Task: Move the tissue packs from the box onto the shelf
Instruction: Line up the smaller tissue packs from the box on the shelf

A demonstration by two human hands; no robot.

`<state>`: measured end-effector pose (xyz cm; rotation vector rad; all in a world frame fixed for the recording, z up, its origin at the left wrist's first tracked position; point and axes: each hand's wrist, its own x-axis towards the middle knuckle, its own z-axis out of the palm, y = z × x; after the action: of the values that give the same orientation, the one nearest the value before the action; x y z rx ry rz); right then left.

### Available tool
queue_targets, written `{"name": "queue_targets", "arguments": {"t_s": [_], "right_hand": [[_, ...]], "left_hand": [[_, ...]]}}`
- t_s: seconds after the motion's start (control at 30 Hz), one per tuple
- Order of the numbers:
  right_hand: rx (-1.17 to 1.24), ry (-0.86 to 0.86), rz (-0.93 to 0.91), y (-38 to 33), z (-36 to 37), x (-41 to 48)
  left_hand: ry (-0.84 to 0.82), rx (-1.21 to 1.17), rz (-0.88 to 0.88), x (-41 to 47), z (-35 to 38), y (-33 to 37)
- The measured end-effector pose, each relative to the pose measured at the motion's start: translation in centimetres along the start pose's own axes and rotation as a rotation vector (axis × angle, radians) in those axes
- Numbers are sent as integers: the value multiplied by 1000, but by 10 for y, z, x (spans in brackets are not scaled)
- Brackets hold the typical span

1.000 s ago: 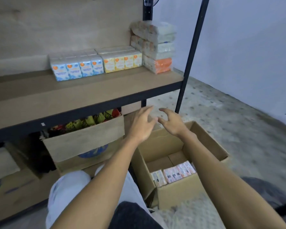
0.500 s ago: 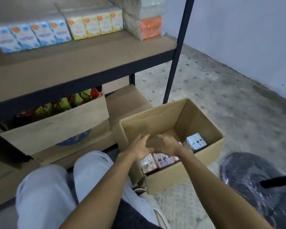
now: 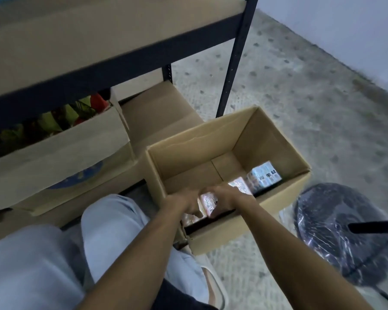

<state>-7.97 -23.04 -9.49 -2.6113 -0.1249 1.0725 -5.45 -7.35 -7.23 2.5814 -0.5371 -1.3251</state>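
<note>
An open cardboard box (image 3: 276, 139) stands on the floor in front of me. Along its near wall lies a row of small tissue packs with pink and white wrappers. My left hand (image 3: 184, 203) and my right hand (image 3: 225, 198) are both inside the box, pressed against the two sides of one pink tissue pack (image 3: 208, 203). Further right in the row lie another pink pack (image 3: 239, 184) and a blue-grey pack (image 3: 263, 175). The far half of the box floor is bare. The wooden shelf board (image 3: 81, 34) with its dark metal edge runs across the top left.
Under the shelf sits a second carton (image 3: 54, 157) with yellow and red packets in it, resting on flat cardboard (image 3: 159, 115). A black shelf post (image 3: 235, 61) stands just behind the box. A dark plastic-wrapped fan base (image 3: 336, 233) lies at right. My knees fill the lower left.
My hands dropped from shelf height into the box and closed around a pink pack. The view tilted down, so the packs standing on the shelf have left the frame.
</note>
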Motion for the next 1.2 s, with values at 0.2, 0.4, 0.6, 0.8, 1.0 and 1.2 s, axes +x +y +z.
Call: {"name": "queue_targets", "arguments": {"t_s": [0.2,0.4,0.6,0.8,1.0,1.2], "right_hand": [[-143,-18,-15,5,6,6],[-146,-10,-41,11,0,12],[-75,77,-1,16,-11,4],[1,168,0,18,-26,-13],[29,263,10,10,-53,-41],[8,364,-16,-14,-87,-72]], "left_hand": [[-37,-92,-9,20,10,-2],[-3,-159,-37,30,15,-7],[31,-153,-40,32,14,-8],[117,-210,0,18,0,-5],[224,-146,73,-13,-31,-10],[330,-126,147,-63,-71,-7]]}}
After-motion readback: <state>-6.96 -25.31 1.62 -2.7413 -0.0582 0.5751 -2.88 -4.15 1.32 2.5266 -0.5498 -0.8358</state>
